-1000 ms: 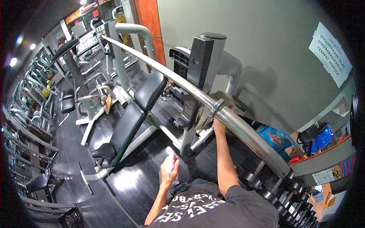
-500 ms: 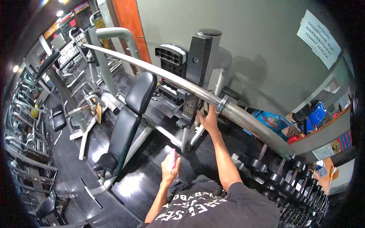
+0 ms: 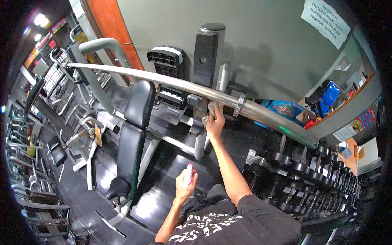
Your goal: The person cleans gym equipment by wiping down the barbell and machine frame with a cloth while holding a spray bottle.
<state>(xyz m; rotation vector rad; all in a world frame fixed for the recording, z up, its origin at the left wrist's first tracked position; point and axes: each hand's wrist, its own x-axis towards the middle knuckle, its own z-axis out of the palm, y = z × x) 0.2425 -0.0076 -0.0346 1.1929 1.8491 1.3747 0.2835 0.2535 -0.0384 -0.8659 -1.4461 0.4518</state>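
In the head view, the right hand [image 3: 215,122] curls its fingers round a greyish cloth [image 3: 211,108], partly hidden, at the steel bar [image 3: 171,83]; the left hand [image 3: 185,187] wraps its fingers round a pink-and-white object [image 3: 188,174], its lower part hard to make out

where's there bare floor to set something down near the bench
Bare floor shows between the black bench and the left hand, with another patch on the bench's other side, toward the machines. It is crowded on the right, where dumbbells sit close together.
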